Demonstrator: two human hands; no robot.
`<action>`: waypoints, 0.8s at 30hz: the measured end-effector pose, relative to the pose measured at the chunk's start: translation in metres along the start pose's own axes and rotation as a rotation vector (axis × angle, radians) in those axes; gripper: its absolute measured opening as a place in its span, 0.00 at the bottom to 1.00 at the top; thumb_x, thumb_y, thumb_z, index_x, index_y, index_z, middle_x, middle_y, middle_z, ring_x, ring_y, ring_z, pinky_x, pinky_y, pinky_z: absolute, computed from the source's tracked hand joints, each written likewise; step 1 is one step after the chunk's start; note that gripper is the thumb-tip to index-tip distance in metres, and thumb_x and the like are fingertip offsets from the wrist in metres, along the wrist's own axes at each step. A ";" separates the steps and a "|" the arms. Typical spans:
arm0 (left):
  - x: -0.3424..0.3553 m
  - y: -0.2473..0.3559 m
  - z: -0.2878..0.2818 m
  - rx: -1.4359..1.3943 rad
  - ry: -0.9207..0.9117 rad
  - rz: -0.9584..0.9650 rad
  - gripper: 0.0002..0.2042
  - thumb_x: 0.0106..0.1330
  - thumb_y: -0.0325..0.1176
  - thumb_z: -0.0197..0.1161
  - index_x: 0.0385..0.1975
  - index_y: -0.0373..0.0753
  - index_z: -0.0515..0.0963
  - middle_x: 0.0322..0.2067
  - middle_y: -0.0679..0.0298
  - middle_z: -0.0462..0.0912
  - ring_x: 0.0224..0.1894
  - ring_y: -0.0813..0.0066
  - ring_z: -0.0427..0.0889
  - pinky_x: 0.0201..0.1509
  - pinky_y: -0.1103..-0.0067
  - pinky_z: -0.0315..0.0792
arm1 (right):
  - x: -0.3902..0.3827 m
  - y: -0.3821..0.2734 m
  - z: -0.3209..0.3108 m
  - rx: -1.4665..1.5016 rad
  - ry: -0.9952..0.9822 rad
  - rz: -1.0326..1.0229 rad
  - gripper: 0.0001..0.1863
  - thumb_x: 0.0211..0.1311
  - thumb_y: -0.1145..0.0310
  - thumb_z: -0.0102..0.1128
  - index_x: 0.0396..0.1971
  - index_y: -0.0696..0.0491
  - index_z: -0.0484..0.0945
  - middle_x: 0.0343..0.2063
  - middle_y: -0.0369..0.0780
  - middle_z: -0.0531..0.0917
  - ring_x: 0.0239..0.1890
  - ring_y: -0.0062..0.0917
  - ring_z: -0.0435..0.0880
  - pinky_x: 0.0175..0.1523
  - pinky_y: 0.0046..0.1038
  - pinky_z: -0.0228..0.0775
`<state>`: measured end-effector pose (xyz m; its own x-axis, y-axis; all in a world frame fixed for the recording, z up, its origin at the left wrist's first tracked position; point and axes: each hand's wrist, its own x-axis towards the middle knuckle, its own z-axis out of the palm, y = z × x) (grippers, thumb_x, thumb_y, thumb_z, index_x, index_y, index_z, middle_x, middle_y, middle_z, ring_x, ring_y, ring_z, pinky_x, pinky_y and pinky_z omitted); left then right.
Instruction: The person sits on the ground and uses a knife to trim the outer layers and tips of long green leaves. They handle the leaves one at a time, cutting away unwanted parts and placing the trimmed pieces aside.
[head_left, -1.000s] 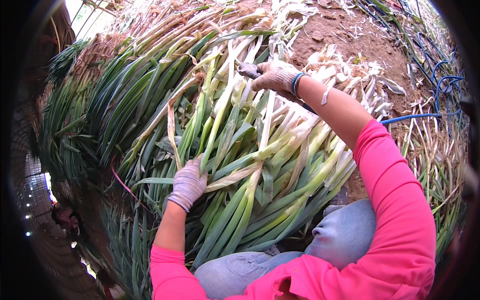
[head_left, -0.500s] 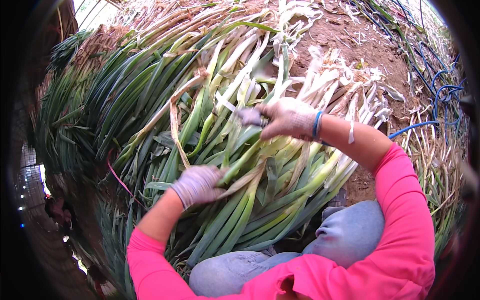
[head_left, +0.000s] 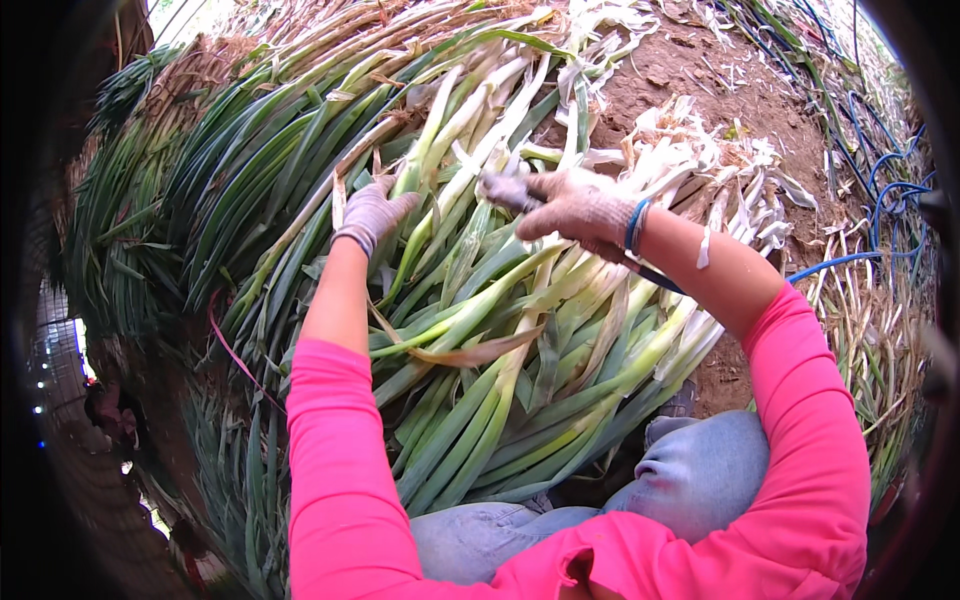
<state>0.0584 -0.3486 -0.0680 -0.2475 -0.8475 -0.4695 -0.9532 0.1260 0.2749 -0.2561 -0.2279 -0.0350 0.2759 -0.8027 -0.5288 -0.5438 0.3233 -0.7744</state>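
Observation:
My left hand (head_left: 372, 212), in a pale knitted glove, reaches in among the long green onions (head_left: 440, 150) at the upper left. Its thumb stands apart from the fingers, beside a pale stalk, and some fingertips are lost among the leaves. In my gloved right hand (head_left: 580, 208) is a grey air gun (head_left: 508, 190), its nozzle pointing left over the white stems. A dark hose (head_left: 655, 278) runs from beneath that hand along the forearm. Below the hands lies a loose heap of green onions (head_left: 480, 420), with a dried brown leaf (head_left: 480, 352) across it.
Denser bundles of green onions (head_left: 230, 190) are piled at the left. Bare brown soil (head_left: 690, 70) with peeled scraps shows at the upper right. A blue hose (head_left: 835, 262) curls at the right. My bent knee (head_left: 700, 465) is close to the heap's near edge.
My left hand has moved up and away, leaving the near stalks and dried leaf for onions farther off. My right hand has stayed nearly in place with the air gun.

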 end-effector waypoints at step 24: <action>-0.103 -0.007 0.043 0.272 0.270 0.002 0.34 0.66 0.48 0.65 0.68 0.38 0.66 0.48 0.43 0.83 0.46 0.45 0.84 0.54 0.59 0.76 | 0.031 -0.027 -0.002 -0.099 0.004 -0.049 0.31 0.49 0.53 0.71 0.57 0.44 0.81 0.26 0.33 0.82 0.28 0.18 0.80 0.35 0.23 0.74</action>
<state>0.0830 -0.2404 -0.0578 -0.2294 -0.9478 -0.2214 -0.9730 0.2294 0.0257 -0.2346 -0.2626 -0.0304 0.3009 -0.8183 -0.4898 -0.6053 0.2330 -0.7612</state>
